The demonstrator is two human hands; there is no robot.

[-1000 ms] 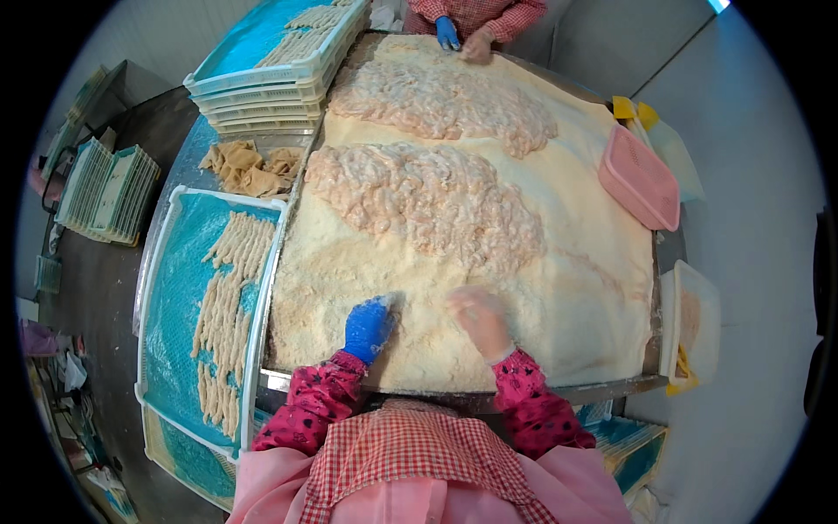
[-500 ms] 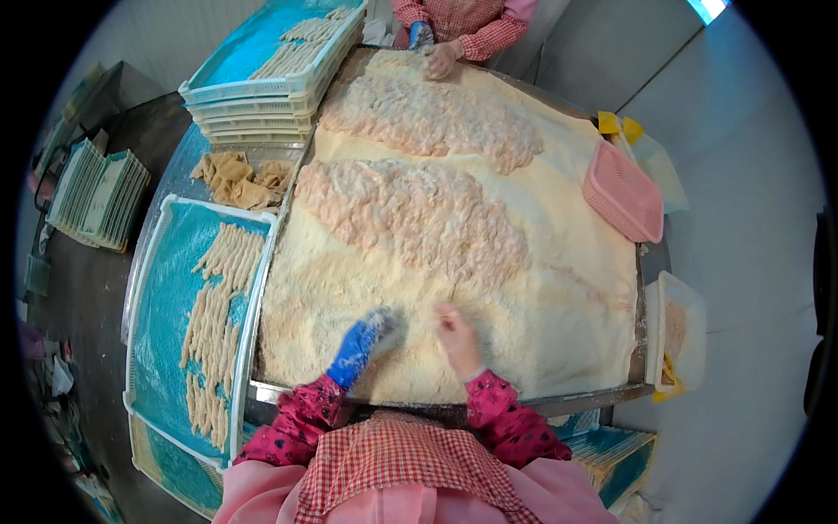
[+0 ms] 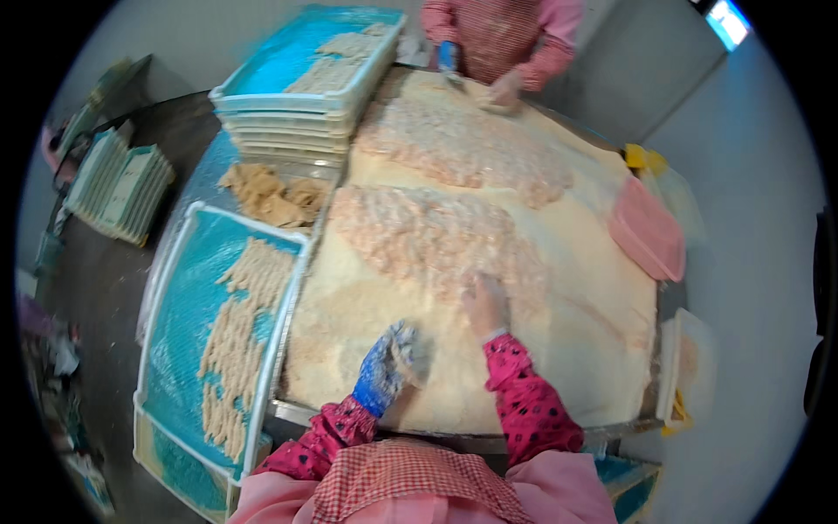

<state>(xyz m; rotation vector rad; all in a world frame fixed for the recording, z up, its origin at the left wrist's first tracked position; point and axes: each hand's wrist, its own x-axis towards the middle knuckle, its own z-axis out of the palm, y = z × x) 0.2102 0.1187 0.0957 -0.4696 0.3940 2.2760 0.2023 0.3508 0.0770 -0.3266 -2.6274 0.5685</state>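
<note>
My left hand, in a blue glove caked with pale powder, is closed around a floury strip of raw meat over the near part of the powder-covered table. Farther forward, my right hand reaches to the near edge of a heap of pinkish raw meat pieces. Its fingers point into the heap, and blur hides whether they grip a piece. A second meat heap lies beyond. To the left, a white-rimmed tray with a blue lining bears rows of coated strips.
Stacked trays stand at the far left, with a crumpled brown cloth in front. A pink basket and a pale bin line the right edge. Across the table, a co-worker's hands are over the far end.
My right hand has moved forward to the heap's edge. A strip now shows in my left hand, which has turned. The whole view has shifted slightly, and the co-worker's hands have moved apart.
</note>
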